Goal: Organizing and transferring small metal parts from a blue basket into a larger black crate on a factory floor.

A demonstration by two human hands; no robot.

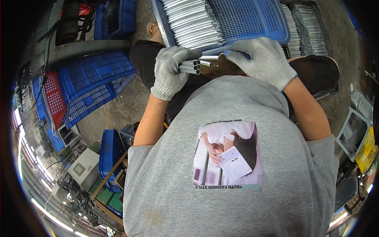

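Note:
My left hand (167,70), in a grey knit glove, is closed around several short silvery metal tubes (190,67); their hollow ends face right. Another tube (209,57) reaches from beside that hand toward the right one. My right hand (263,63), gloved the same way, has thumb and fingers pinched together near this tube's end. A small blue piece shows at its fingertips, too hidden to name. Just beyond both hands stands a blue plastic crate (252,37) with a stack of metal tubes (193,23) along its left side.
A dark crate (326,37) full of metal tubes stands at the far right. To the left are blue crates (94,75) and a red crate (54,94). Lower left, a grey control box (85,168) stands near a blue bin (108,154). A yellow crate (366,150) is at right.

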